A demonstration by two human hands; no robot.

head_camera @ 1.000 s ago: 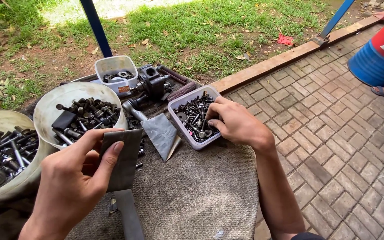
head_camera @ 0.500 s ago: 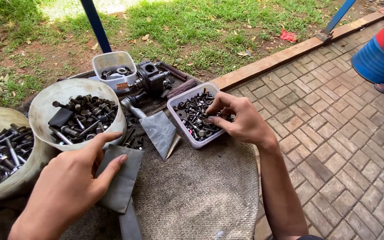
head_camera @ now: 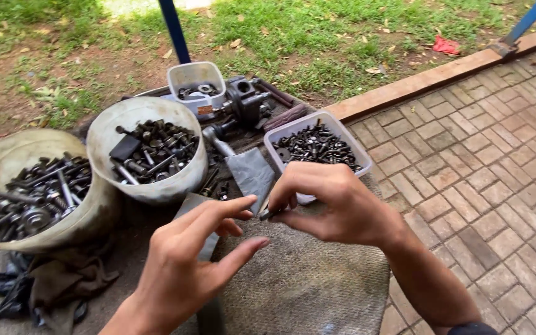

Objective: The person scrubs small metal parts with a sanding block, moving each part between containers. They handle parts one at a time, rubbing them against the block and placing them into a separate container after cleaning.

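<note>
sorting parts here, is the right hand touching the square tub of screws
Apart. The head view shows the right hand lifted in front of the square tub, pinching a small dark bolt.

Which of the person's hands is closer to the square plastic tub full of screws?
Right. The right hand sits just in front of the square tub, overlapping its near rim; the left hand is lower and farther left.

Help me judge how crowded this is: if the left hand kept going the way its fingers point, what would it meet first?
Probably the right hand and the small dark part it pinches; the left hand points there, depth unclear.
</note>
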